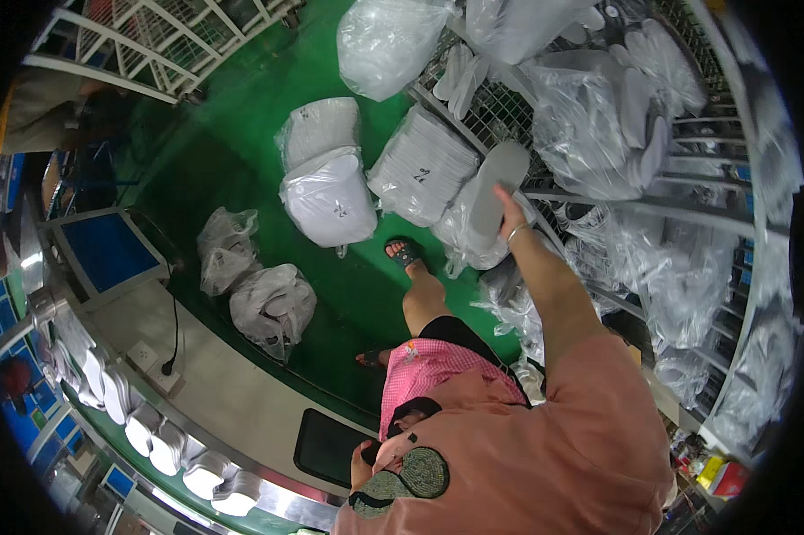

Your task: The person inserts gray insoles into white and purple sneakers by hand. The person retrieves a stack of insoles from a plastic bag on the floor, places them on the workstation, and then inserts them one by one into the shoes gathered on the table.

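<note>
My right arm reaches out toward the wire rack, and my right hand (pixel 511 217) is closed on a light grey shoe sole (pixel 500 183). The sole is held up over clear plastic bags, next to a bagged stack of white soles (pixel 422 169) on the floor. Close to my body, my left hand (pixel 362 467) is bent in beside the edge of a dark panel (pixel 324 446). Its fingers are curled against something small and black that I cannot make out, and part of the hand is hidden by my sleeve.
On my right stands a metal rack (pixel 638 198) loaded with bagged soles. More bagged stacks (pixel 330 196) and two loose plastic bags (pixel 272 308) lie on the green floor. A curved line carrying white soles (pixel 165 446) runs lower left. A white wire cart (pixel 134 45) stands far left.
</note>
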A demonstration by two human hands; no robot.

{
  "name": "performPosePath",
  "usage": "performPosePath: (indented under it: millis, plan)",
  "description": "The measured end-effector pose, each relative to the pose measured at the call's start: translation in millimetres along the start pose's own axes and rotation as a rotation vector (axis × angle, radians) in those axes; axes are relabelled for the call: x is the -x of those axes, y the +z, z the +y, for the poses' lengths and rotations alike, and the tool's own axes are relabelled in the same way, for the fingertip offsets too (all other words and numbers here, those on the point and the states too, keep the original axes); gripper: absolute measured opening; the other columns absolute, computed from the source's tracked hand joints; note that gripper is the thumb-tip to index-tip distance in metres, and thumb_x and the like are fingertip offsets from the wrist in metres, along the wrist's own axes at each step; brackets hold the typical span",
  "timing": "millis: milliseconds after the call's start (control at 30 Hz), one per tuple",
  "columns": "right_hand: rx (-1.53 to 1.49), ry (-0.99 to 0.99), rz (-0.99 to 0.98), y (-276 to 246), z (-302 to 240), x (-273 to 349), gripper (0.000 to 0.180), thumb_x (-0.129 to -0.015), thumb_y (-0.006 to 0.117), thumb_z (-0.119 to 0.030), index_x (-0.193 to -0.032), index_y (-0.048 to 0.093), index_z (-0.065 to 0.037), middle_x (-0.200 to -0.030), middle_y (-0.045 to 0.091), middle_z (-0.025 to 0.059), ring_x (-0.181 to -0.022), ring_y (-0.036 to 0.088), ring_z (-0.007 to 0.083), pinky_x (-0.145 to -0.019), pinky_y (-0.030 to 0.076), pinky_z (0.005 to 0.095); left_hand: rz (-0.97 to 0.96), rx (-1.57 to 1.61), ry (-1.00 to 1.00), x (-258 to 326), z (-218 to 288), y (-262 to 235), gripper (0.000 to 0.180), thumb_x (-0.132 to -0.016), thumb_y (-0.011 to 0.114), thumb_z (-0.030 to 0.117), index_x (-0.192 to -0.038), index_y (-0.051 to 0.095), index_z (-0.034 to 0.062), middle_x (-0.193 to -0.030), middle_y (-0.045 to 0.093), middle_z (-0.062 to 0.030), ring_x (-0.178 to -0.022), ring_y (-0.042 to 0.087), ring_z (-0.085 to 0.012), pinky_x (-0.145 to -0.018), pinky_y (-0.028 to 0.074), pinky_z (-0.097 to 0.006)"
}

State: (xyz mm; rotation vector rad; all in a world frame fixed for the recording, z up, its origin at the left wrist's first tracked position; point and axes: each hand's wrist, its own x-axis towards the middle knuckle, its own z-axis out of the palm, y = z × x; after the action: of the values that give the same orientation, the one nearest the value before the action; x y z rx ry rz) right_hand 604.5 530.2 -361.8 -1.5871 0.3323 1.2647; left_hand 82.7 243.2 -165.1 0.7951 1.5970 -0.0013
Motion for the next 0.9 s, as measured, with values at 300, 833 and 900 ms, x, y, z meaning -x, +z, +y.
performPosePath:
  millis: [300, 833, 900]
  plan:
    - [0.559, -0.032, 0.256, -11.9, -103.4, -120.3, 0.056, -0.076, 0.054, -0.040, -0.123, 0.031, -0.021, -0.124, 0.030, 0.0057, -0.113, 0.030, 0.0221, -0.085, 0.029, 0.0435, 0.260, 0.610, -0.436, -17.8, 83.7, 10.5, 0.029, -0.086, 0.045, 0.021, -0.108, 0.047, 0.0012, -0.086, 0.056, -0.0097, -0.081, 0.054, -0.0165, -0.077, 0.041, -0.029]
    - [2.010, 0.098, -0.973, -76.1, 101.8, 185.3, 0.027, -0.081, 0.046, -0.022, -0.090, 0.059, 0.001, -0.086, 0.061, 0.0144, -0.080, 0.056, 0.0243, -0.073, 0.042, 0.0362, 0.337, 0.594, -0.478, 86.5, -95.2, 143.0, 0.030, -0.085, 0.045, 0.025, -0.102, 0.055, 0.0025, -0.085, 0.061, -0.0112, -0.079, 0.057, -0.0151, -0.069, 0.045, -0.028]
    - [2.115, 0.009, -1.032, -40.7, 123.7, 198.2, 0.027, -0.081, 0.046, -0.021, -0.091, 0.059, 0.001, -0.086, 0.061, 0.0139, -0.081, 0.056, 0.0237, -0.073, 0.042, 0.0356, 0.396, 0.704, -0.447, 90.7, -115.7, 148.1, 0.030, -0.085, 0.045, 0.026, -0.102, 0.054, 0.0025, -0.085, 0.061, -0.0112, -0.079, 0.057, -0.0152, -0.069, 0.045, -0.028]
